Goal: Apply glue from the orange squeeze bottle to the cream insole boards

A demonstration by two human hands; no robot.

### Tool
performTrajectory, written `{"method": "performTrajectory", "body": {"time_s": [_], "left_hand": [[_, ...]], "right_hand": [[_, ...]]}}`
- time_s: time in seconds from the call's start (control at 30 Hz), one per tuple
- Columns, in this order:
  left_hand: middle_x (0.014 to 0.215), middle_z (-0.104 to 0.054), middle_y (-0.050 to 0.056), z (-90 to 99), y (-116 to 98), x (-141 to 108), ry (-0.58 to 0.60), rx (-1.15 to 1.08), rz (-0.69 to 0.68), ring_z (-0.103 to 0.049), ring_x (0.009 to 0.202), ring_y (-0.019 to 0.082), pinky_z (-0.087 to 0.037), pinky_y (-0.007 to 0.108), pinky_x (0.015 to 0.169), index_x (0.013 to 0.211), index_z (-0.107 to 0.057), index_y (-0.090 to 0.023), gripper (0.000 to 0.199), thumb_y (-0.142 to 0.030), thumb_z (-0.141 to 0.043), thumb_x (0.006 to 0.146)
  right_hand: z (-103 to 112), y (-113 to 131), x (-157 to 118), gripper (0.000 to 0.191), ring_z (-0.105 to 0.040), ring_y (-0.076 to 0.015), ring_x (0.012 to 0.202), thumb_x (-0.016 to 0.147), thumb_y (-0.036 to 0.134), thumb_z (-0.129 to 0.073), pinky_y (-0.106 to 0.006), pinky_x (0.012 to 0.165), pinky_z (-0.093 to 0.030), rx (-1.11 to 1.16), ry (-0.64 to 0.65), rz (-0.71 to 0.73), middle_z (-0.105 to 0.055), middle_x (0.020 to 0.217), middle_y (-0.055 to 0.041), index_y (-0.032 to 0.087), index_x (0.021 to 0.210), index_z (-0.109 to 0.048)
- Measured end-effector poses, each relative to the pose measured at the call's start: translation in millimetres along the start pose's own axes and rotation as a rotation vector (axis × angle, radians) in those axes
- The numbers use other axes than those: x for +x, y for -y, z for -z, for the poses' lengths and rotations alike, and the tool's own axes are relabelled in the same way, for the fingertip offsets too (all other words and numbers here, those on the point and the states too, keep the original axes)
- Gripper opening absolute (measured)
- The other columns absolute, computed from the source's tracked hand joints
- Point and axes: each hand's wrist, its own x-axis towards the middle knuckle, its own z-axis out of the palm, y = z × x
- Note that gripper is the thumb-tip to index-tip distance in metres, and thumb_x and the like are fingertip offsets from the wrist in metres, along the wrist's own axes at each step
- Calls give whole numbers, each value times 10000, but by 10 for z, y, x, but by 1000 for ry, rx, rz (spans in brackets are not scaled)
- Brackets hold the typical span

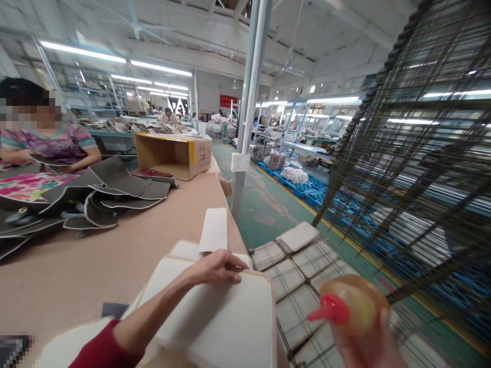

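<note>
My left hand (222, 266) rests on the far part of a white panel (226, 317) with rounded corners, its fingers bent near the panel's edge. Other white panels lie beneath and beside it. A small white rectangular piece (214, 230) sticks up just beyond that hand. At the lower right, my right hand (368, 337) is wrapped round a squeeze bottle (356, 304) of yellowish content. The bottle's red nozzle points left, towards the panels, without touching them.
Wire rack trays (303, 276) holding pale panels stand right of the table (184, 214); more wire racks (414, 122) tilt upward. Dark grey pieces (118, 179), an open cardboard box (172, 156) and a seated person (49, 133) are at left. A post (245, 112) rises ahead.
</note>
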Motion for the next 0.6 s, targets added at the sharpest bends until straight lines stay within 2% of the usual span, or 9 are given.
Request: {"method": "performTrajectory", "body": {"time_s": [0.13, 0.23, 0.4, 0.6], "left_hand": [[704, -608, -25, -18, -400, -193, 35, 23, 12, -458, 650, 113, -335, 177, 572, 949, -726, -130, 338, -330, -660, 684], [691, -610, -23, -54, -603, -283, 42, 58, 36, -460, 649, 113, -330, 170, 554, 953, -729, -134, 342, -310, -685, 664], [685, -621, -17, -99, -804, -353, 80, 58, 23, -454, 643, 109, -343, 164, 552, 989, -723, -139, 420, -351, -737, 626], [677, -622, -2, -179, -987, -397, 115, 71, 17, -445, 626, 104, -342, 160, 530, 1014, -709, -98, 527, -427, -759, 606]], "right_hand": [[-120, 237, 6, 732, -566, -245, 1041, 527, 530, -813, -243, 678, -549, -42, -19, 64, -573, 1218, -56, 235, 1157, -587], [-151, 309, -19, 715, -591, -198, 963, 484, 494, -839, -231, 693, -545, -61, 12, 108, -558, 1239, -7, 267, 1121, -606], [-135, 425, -27, 702, -620, -185, 792, 436, 457, -858, -247, 650, -550, -114, 84, 201, -641, 1062, -25, 250, 1067, -631], [-117, 603, -27, 636, -620, -187, 674, 386, 407, -883, -261, 595, -542, -182, 77, 300, -671, 826, -17, 266, 963, -655]]}}
